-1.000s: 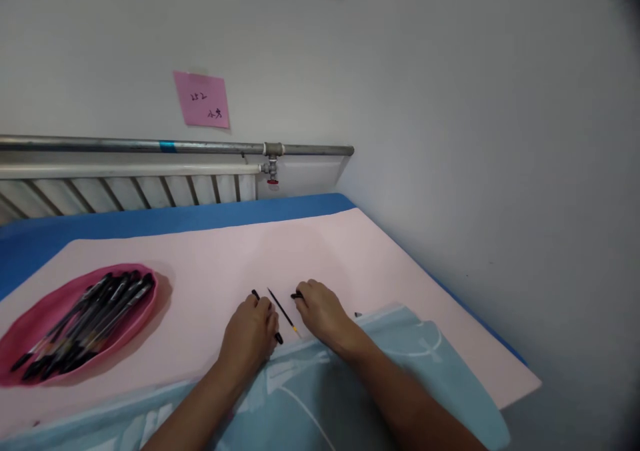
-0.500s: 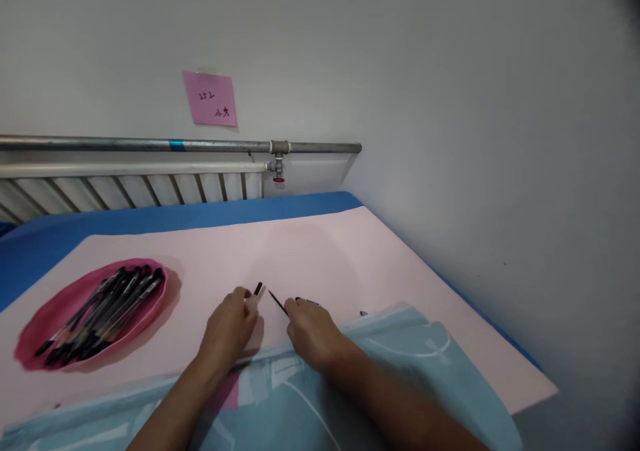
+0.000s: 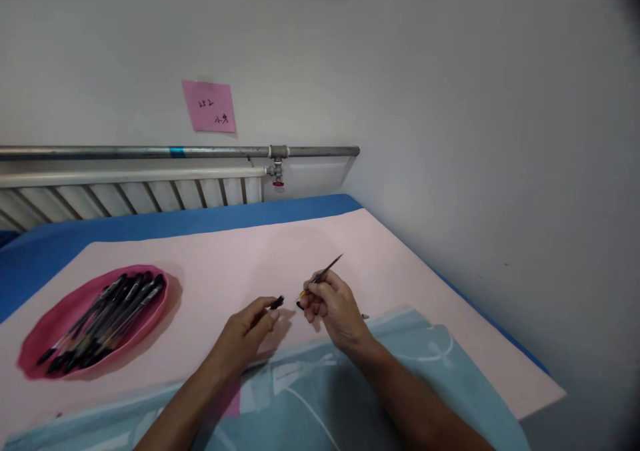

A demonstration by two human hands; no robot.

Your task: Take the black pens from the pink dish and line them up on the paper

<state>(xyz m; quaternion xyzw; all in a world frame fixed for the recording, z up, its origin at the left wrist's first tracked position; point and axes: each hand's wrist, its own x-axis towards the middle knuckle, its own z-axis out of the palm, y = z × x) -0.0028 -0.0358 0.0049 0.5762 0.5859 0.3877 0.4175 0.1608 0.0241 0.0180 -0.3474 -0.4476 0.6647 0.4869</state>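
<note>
Pinched in the fingers of my left hand [image 3: 253, 327] is a pen part with a black end [image 3: 277, 303]; the rest of it is hidden by the fingers. My right hand [image 3: 333, 304] holds a thin dark pen refill [image 3: 329, 266] between thumb and fingers, slanting up to the right, its pale yellowish end toward my left hand. A small black piece [image 3: 300, 305] shows by the lower fingers of my right hand; its kind is unclear. Both hands are above the pink sheet [image 3: 225, 264], a short gap apart. Left of them, a pink oval basket [image 3: 35, 337] holds several black-and-clear pens [image 3: 110, 317].
The pink sheet lies over a blue surface [image 3: 210, 215]. A light-blue patterned cloth [image 3: 400, 351] covers the near edge. Behind are a radiator [image 3: 120, 201], metal pipes [image 3: 220, 151] and a pink note [image 3: 209, 107] on the wall. A wall [image 3: 475, 204] closes off the right side.
The refill in my right hand has swung round, its thin end now pointing up and right instead of toward my left hand. My left hand has turned, its pen part now tilted rightward.
</note>
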